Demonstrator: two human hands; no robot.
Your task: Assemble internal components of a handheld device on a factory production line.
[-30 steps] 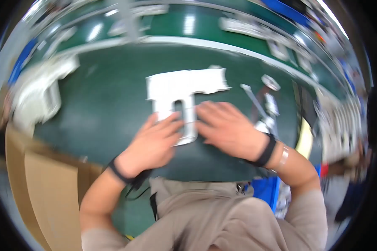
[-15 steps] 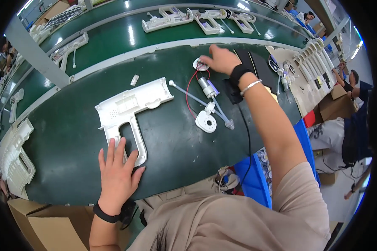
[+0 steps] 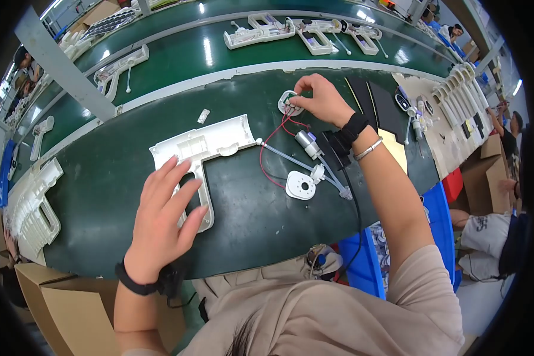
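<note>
A white gun-shaped plastic housing half lies on the green workbench, its hollow side up. Over its handle my left hand hovers with fingers spread, holding nothing. Farther right, my right hand pinches at a small white oval cap where red wires attach; the fingertips hide part of it. Those wires run toward a silver cylindrical motor and a white round-ended plate with a dark centre hole. A clear tube lies between the housing and the plate.
A small white piece sits beyond the housing. Stacked housing halves stand left and right. Black sheets lie right of my hand. A blue bin is below the bench edge. Partly assembled units rest on the far belt.
My left hand has lifted off the housing's handle and moved up over it. My right hand's fingers have closed in a pinch at the white cap and its wires. The whole view has shifted slightly.
</note>
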